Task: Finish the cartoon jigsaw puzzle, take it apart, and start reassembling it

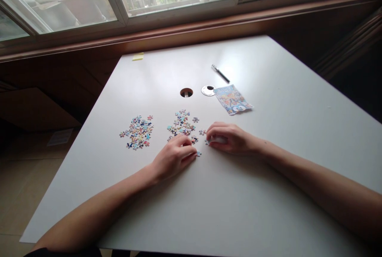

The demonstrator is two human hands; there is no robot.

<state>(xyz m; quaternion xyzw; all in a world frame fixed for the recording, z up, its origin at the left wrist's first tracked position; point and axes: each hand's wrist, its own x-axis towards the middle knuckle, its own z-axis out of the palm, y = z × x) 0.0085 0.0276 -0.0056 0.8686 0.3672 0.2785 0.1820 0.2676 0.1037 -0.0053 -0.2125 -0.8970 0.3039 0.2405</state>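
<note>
My left hand (176,155) rests on the white table with its fingers pinched on a small light-blue jigsaw piece (199,154). Just to the right, my right hand (226,137) is closed with its fingertips on another bluish jigsaw piece (207,142). Beyond my left hand lies a loose pile of jigsaw pieces (182,123), partly hidden by that hand. A single jigsaw piece (202,132) lies between this pile and my right fingers. A second pile of jigsaw pieces (137,133) spreads farther left.
A colourful picture sheet (233,99) lies beyond my right hand, with a black pen (221,73) behind it. The white table (191,213) has a round cable hole (186,92) and a ring-shaped cover (208,90). Yellow tape (138,56) marks the far left corner, below the window.
</note>
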